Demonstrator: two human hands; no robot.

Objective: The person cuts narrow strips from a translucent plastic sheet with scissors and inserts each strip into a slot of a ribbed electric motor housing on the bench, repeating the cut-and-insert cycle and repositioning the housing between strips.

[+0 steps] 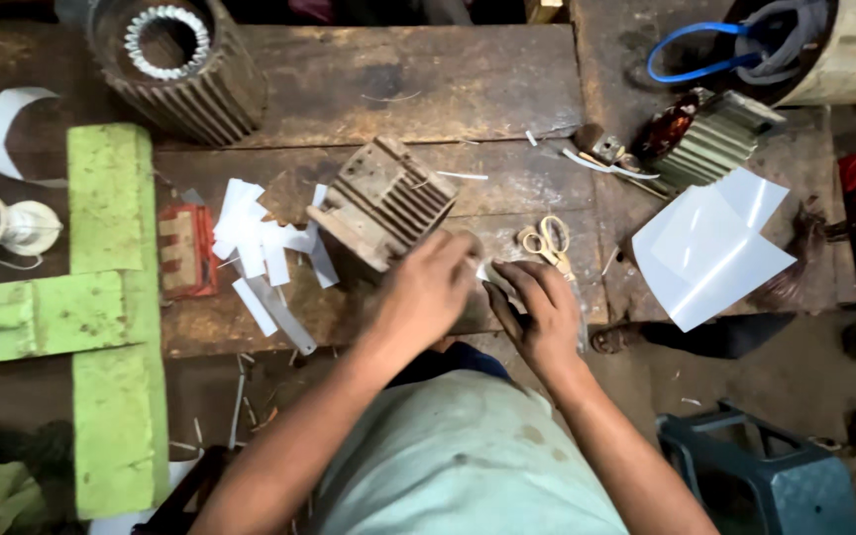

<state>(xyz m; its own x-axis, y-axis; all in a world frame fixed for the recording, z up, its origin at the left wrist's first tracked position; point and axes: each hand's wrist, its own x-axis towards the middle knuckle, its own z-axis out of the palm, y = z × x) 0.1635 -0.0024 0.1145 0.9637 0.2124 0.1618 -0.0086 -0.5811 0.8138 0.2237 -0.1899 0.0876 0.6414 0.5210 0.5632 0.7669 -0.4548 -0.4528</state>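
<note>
Two hands meet over the front edge of the wooden surface; both forearms come up from the bottom of the view and converge, elbows wide, wrists bent inward; the left hand is knuckles-up, fingers curled and closed on the near end of a small white paper strip; the right hand faces it, fingers bent and pinched on the other end of that strip, so the strip sits between the two hands, right at the surface's front edge; just behind the left hand lies a ribbed metal motor housing, tilted on its side; scissors rest just beyond the right hand, blades toward the person; a scatter of cut white paper pieces lies left of the housing; a larger white sheet sits well off to the right; a round finned stator stands at the back left.
</note>
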